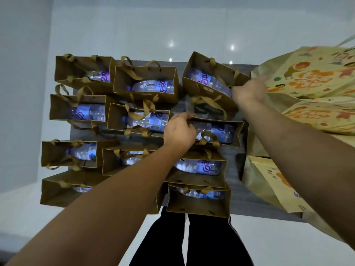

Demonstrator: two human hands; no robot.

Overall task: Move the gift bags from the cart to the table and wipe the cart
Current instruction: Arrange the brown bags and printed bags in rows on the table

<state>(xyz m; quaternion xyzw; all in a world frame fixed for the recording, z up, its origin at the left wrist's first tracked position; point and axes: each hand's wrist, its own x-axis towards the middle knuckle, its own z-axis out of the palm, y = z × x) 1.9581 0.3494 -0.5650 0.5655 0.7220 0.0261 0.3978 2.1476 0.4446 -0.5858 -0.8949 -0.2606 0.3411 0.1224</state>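
Brown paper gift bags (146,83), each holding a water bottle (153,86), stand packed in rows on the grey surface (247,200). Both arms reach far out over them. Left hand (179,131) is at the centre, fingers curled, pinching a ribbon handle (206,101) of a middle bag. Right hand (249,91) is far right, gripping the edge of a yellow printed bag (311,77); blurred, exact grip unclear.

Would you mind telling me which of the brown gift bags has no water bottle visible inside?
The brown bag in the right column, second from the far end, just beyond the left hand. Its inside looks dark and empty, while every other brown bag shows a bottle.
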